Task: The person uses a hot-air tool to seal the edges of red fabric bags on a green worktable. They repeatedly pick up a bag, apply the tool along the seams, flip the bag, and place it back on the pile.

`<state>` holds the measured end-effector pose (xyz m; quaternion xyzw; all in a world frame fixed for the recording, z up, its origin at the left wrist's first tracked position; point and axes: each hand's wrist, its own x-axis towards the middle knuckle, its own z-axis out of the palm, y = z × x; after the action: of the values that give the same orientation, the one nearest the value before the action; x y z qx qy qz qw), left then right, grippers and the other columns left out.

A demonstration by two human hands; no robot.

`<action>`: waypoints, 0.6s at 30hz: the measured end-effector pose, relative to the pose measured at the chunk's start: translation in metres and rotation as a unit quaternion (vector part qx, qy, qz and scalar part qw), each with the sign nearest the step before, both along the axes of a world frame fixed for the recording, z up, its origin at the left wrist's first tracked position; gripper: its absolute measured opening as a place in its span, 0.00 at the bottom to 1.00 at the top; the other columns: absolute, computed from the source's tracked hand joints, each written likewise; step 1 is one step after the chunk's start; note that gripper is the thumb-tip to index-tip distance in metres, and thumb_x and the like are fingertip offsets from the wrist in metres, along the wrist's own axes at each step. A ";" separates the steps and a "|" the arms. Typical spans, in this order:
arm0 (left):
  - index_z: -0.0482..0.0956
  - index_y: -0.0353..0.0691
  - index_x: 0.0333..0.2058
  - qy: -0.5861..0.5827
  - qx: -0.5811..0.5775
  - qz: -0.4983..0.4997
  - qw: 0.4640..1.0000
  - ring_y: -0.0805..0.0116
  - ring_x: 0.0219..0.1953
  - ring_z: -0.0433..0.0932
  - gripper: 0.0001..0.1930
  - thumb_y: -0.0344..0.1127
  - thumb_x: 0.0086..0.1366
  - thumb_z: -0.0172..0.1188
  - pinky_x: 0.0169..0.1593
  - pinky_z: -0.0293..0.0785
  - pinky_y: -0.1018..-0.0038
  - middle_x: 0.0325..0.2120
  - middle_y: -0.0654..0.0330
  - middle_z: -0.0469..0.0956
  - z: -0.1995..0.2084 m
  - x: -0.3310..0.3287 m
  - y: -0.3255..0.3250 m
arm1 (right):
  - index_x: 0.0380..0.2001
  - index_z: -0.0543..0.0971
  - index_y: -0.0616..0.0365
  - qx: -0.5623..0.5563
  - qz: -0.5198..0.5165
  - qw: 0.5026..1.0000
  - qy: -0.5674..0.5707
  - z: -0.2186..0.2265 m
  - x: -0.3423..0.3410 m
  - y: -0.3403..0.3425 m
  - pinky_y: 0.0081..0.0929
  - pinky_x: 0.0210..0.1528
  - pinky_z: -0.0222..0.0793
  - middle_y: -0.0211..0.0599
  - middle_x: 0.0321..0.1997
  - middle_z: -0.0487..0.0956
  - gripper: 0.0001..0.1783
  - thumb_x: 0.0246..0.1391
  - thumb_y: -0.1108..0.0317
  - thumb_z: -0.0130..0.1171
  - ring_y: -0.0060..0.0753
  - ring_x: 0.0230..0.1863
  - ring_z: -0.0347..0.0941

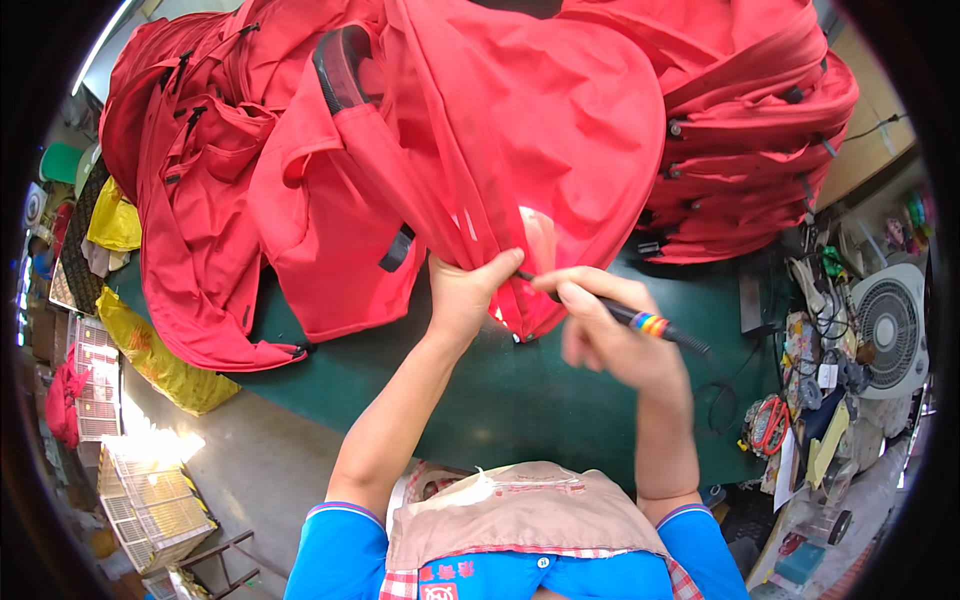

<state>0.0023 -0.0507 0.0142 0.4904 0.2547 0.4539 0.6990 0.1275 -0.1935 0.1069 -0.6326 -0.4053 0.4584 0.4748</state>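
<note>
A large red fabric piece (560, 110) with seams and a rounded panel spreads over the green table (470, 400). My left hand (465, 290) is closed on the lower part of this red fabric, the thumb pressed along a seam. In my right hand (620, 330) is a black pen-shaped tool (670, 333) with a rainbow-striped band. Its thin front end points left, close to my left thumb; whether the tip touches the fabric cannot be made out. The right hand is slightly blurred. A black strap tab (397, 248) shows on the fabric left of my left hand.
More red fabric pieces (190, 180) lie at the left, and a stack of red bags (740, 150) stands at the back right. Right of the table are a grey fan (890, 330), red-handled scissors (770, 425) and tangled cables. Yellow bags (165, 355) and crates (155, 500) are at the left.
</note>
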 end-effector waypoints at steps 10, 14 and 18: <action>0.68 0.35 0.65 0.095 -0.011 -0.224 0.970 0.64 0.62 0.72 0.49 0.36 0.44 0.83 0.65 0.67 0.64 0.58 0.56 0.75 0.000 -0.099 -0.040 | 0.57 0.70 0.55 0.410 0.036 0.797 -0.443 0.077 0.099 0.162 0.31 0.50 0.74 0.46 0.48 0.81 0.29 0.53 0.74 0.70 0.38 0.48 0.80; 0.65 0.35 0.67 0.213 0.177 -0.293 0.915 0.65 0.63 0.71 0.56 0.34 0.38 0.86 0.66 0.67 0.65 0.61 0.56 0.72 0.019 -0.172 -0.029 | 0.52 0.71 0.54 0.411 0.156 0.808 -0.392 0.079 0.094 0.216 0.26 0.43 0.71 0.37 0.36 0.73 0.23 0.54 0.83 0.61 0.28 0.36 0.69; 0.67 0.34 0.64 0.211 0.233 0.080 0.946 0.64 0.59 0.73 0.45 0.34 0.49 0.79 0.63 0.69 0.66 0.59 0.56 0.73 0.043 -0.202 0.032 | 0.44 0.75 0.54 0.475 -0.040 0.812 -0.337 0.104 0.101 0.186 0.17 0.35 0.67 0.29 0.31 0.72 0.16 0.54 0.79 0.67 0.17 0.31 0.68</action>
<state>-0.1993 -0.0188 0.0574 0.7019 0.3224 0.4410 0.4570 0.2288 -0.0079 0.2112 -0.4584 -0.6818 -0.0526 0.5677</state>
